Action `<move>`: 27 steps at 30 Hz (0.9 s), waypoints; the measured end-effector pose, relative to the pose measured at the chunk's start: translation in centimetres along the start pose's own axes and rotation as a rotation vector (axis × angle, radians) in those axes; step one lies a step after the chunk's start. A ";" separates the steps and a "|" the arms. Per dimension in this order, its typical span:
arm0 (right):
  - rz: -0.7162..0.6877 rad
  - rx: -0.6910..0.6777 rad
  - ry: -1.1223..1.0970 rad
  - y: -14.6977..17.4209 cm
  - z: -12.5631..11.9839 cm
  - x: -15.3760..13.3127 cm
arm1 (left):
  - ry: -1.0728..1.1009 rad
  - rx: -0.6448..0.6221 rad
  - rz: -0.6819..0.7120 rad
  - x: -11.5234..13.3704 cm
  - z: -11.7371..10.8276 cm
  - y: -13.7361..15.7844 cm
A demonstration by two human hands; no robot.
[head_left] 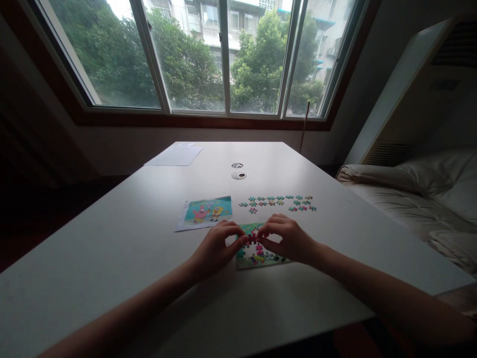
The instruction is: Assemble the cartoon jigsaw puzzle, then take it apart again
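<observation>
A partly filled jigsaw puzzle [246,262] lies on the white table, with pieces along its edges and a pale gap in the middle. Over its upper part, a dark red puzzle piece [252,238] is between my two hands. My left hand [219,246] pinches the piece's left side with thumb and forefinger. From the right, my right hand [286,237] pinches at its other side. Whether the piece touches the board, I cannot tell. Left of the puzzle lies a printed cartoon picture [208,211]. Loose puzzle pieces [271,203] are spread in rows behind my right hand.
The white table [149,258] reaches toward the window. Two round discs [239,175] sit in its far middle, and white paper sheets [174,155] lie at the far left corner. A pale sofa [421,199] stands along the right side.
</observation>
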State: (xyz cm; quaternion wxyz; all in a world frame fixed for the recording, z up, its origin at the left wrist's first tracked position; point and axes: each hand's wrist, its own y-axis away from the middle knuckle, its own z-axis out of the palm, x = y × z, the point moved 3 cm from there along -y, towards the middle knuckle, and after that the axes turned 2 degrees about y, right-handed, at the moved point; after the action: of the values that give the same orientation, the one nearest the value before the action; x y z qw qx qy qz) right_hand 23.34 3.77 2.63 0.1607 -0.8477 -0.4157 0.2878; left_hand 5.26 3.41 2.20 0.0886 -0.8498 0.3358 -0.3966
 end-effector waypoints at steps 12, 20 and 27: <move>0.102 -0.209 -0.103 0.3 0.7 0.2 | -0.264 -0.217 0.281 0.5 0.1 1.6; 0.127 -0.202 -0.109 0.2 0.8 0.3 | -0.324 -0.255 0.288 0.2 0.6 1.7; 0.188 -0.159 -0.064 0.2 1.3 0.6 | -0.347 -0.242 0.310 0.5 0.5 1.5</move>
State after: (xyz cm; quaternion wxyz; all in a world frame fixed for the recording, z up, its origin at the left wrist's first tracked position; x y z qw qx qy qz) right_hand 22.99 4.17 1.30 0.0518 -0.8834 -0.3608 0.2945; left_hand 5.11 1.86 1.50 0.1021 -0.8480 0.4867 -0.1833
